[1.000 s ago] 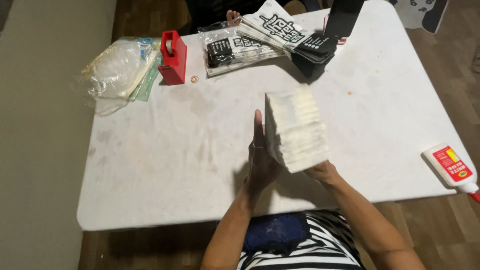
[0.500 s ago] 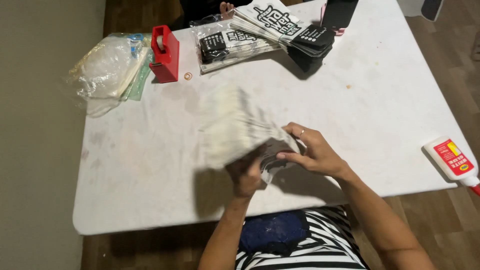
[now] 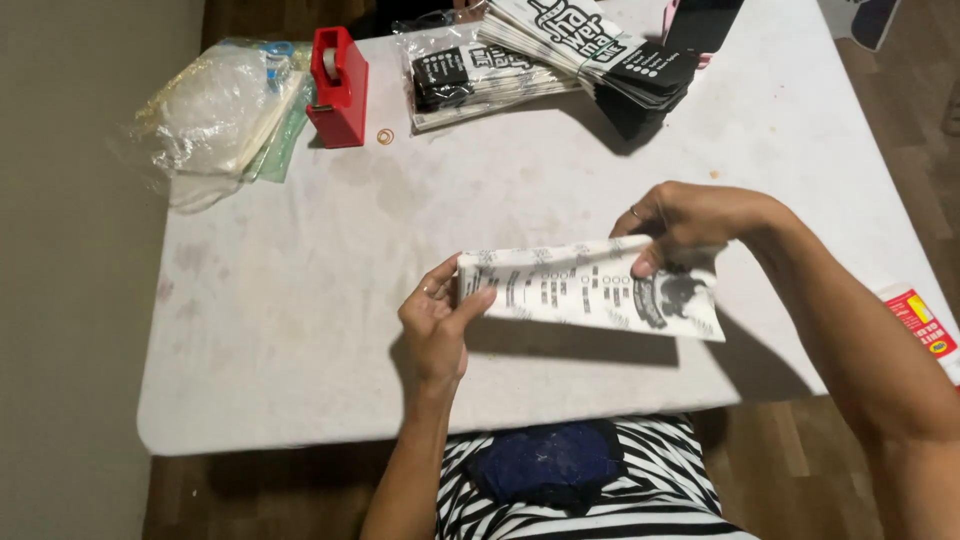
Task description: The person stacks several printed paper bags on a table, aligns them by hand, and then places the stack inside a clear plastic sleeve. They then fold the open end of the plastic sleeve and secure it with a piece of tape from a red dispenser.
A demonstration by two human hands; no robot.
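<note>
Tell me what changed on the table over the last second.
The printed stack, held upright on end before, now lies flat and lengthwise between both hands: left hand at one end, right hand at the other. The red tape dispenser and plastic bags stayed put.

**Bare arms, striped top**

Both forearms are bare, with no sleeves reaching them. The right hand [image 3: 690, 222] wears a thin ring on one finger. The top is black-and-white striped, with a dark blue patch at its middle.
</note>
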